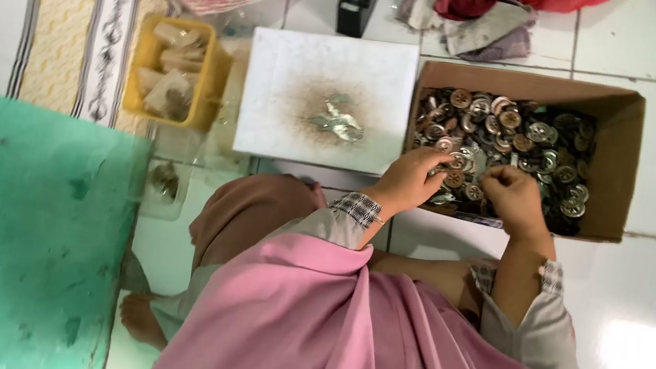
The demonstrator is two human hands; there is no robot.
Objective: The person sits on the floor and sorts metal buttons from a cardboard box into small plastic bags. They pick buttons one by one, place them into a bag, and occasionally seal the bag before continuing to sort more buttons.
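Down on the floor, both hands dig into a cardboard box full of metal buttons. Left hand and right hand each pinch buttons, fingers curled, beside a white board.

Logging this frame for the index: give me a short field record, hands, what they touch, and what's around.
left hand: fingers down in the button pile, grip unclear
right hand: fingers curled over the buttons, grip unclear
buttons: round, metallic, heaped in the box
cardboard box: open, on the tiled floor
white board: left of the box, a few metal pieces on a brown stain
yellow tray: left of the board, holds small packets
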